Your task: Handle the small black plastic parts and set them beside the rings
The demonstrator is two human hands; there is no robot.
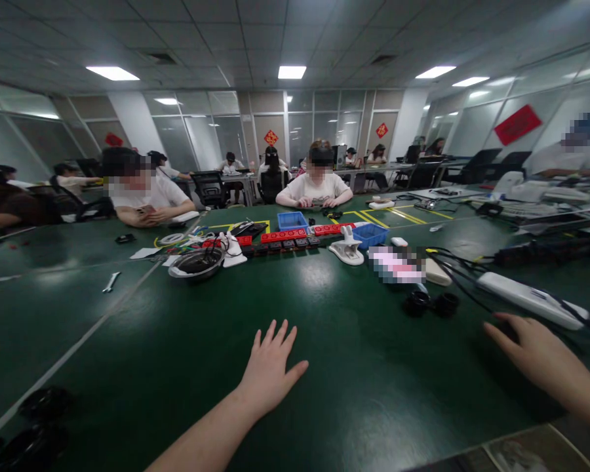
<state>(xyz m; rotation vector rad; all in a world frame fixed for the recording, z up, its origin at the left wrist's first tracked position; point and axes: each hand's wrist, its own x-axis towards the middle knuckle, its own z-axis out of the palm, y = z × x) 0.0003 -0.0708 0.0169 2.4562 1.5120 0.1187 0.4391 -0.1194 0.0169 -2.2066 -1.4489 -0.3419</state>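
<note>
My left hand (270, 367) lies flat on the green table (142, 341), palm down, fingers spread, holding nothing. My right hand (535, 357) rests on the table at the right, fingers stretched toward the left, and nothing is in it. Closest to my right hand are two small black round parts (430, 303) and a white power strip (531, 298) with black cables. A pale blurred object (398, 265) lies further ahead.
A metal bowl (196, 263), red and black parts (285, 239), two blue bins (368, 234) and a white clamp-like tool (347, 251) lie mid-table. A wrench (111, 282) lies at the left. People sit across and at other desks. Black round objects (39, 419) sit near my left.
</note>
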